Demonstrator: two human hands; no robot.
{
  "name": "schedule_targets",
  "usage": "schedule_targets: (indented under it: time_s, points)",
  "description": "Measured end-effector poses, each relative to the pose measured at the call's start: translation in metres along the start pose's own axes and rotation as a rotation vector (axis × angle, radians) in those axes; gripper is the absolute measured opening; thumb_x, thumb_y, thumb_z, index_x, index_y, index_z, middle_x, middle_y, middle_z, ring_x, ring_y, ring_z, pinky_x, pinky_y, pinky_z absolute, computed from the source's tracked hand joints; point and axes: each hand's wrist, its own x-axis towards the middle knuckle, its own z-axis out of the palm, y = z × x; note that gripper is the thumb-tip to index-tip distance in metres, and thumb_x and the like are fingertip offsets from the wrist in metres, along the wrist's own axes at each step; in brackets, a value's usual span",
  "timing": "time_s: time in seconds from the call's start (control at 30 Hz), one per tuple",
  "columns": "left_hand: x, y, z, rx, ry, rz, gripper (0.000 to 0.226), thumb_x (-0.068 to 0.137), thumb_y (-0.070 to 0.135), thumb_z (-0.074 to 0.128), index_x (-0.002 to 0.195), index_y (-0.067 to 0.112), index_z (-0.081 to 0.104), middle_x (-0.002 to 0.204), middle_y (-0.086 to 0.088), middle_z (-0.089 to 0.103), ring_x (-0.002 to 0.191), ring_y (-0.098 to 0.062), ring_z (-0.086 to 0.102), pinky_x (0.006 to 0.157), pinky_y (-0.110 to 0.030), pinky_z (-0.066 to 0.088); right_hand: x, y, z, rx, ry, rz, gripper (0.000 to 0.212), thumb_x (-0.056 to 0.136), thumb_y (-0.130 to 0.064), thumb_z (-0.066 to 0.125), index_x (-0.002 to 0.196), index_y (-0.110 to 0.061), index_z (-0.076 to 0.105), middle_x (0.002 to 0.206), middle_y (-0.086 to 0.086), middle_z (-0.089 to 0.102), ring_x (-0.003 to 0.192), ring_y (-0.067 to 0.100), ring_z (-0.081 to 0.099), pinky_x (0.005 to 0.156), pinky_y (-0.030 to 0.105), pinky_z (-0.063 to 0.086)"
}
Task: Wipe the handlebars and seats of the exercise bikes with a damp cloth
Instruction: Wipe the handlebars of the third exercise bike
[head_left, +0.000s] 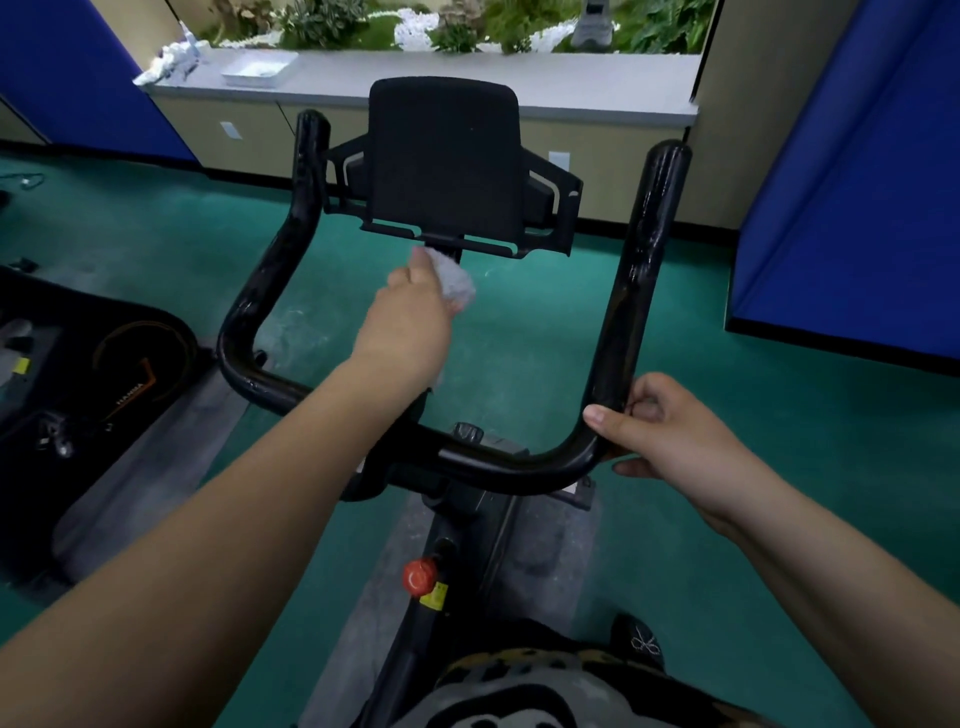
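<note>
- The left hand (410, 322) is stretched forward over the middle of the bike, its fingers bunched round a grey cloth (453, 280); the cloth sits just under the lower edge of the black tablet holder (444, 161), near the stem that carries it, though I cannot tell whether it touches.
- The right hand (660, 431) is curled round the right bend of the black handlebar (639, 270), thumb on the inner side of the bar; the two hands are well apart.
- The handlebar runs in a wide U, both ends rising on either side of the tablet holder; its surface looks glossy.
- Below the bar, on the bike's frame, a red knob (420, 576) stands out above a yellow label.
- On the grey table (571, 88) by the far wall lies a shallow white tray (260, 70); what it holds is too pale and small to make out; a white figurine (171, 62) stands just beside it.
- A second bike (104, 374) sits to the left on the green floor (519, 322); blue panels (857, 182) stand at both sides.
</note>
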Motion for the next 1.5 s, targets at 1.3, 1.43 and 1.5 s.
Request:
schedule_targets:
  time_s: [1.3, 1.43, 1.5]
  points:
    - [-0.107, -0.068, 0.021, -0.206, 0.34, 0.13, 0.045, 0.089, 0.039, 0.037, 0.124, 0.016, 0.055, 0.124, -0.011, 0.051, 0.11, -0.032, 0.045, 0.094, -0.046, 0.037, -0.035, 0.01, 0.082, -1.416, 0.25, -0.667, 0.046, 0.092, -0.052, 0.032, 0.097, -0.015, 0.06, 0.09, 0.005, 0.062, 0.092, 0.03, 0.058, 0.101, 0.049, 0.034]
    - [-0.105, -0.063, 0.018, -0.195, 0.361, 0.105, 0.04, 0.089, 0.038, 0.041, 0.119, 0.015, 0.055, 0.117, -0.014, 0.054, 0.103, -0.034, 0.047, 0.087, -0.046, 0.039, -0.013, 0.005, 0.13, -1.421, 0.375, -0.721, 0.051, 0.092, -0.057, 0.032, 0.085, -0.015, 0.059, 0.069, 0.004, 0.06, 0.062, 0.027, 0.057, 0.065, 0.037, 0.041]
    - [-0.103, -0.059, 0.018, -0.209, 0.35, 0.07, 0.035, 0.089, 0.036, 0.049, 0.117, 0.016, 0.055, 0.116, -0.014, 0.055, 0.104, -0.034, 0.047, 0.089, -0.046, 0.038, -0.009, 0.015, 0.112, -1.395, 0.383, -0.836, 0.045, 0.093, -0.053, 0.04, 0.095, -0.016, 0.064, 0.072, 0.001, 0.061, 0.063, 0.026, 0.057, 0.065, 0.036, 0.041]
